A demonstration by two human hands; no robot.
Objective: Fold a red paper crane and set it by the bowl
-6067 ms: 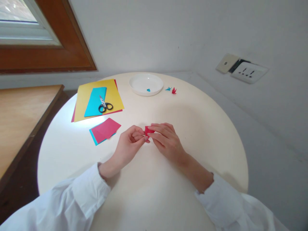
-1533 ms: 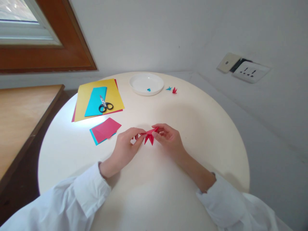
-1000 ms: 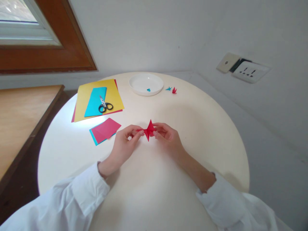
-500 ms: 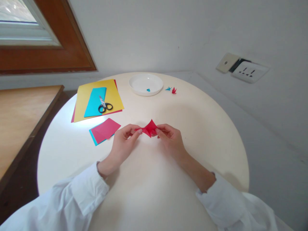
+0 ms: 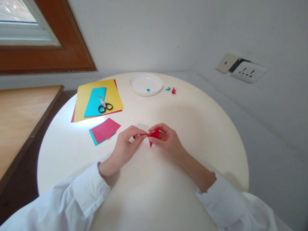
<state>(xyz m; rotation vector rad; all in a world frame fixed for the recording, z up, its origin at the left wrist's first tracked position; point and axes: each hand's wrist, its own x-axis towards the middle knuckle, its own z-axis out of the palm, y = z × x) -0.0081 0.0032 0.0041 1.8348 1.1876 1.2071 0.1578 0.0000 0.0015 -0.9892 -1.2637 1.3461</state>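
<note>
A small folded red paper figure is held just above the round cream table, near its middle. My left hand pinches a thin point of it on the left side. My right hand is closed around its right side, with the fingertips over the top edge. A pointed tip of the figure hangs down between the two hands. Both wrists come out of white sleeves.
Red and blue paper squares lie left of my hands. Farther back, scissors rest on a blue sheet over yellow paper. A white dish holds a blue scrap; two tiny paper cranes sit beside it.
The red figure was spread wide between my hands half a second ago. Now my hands are closer together and the paper is folded in, with a tip pointing down.
</note>
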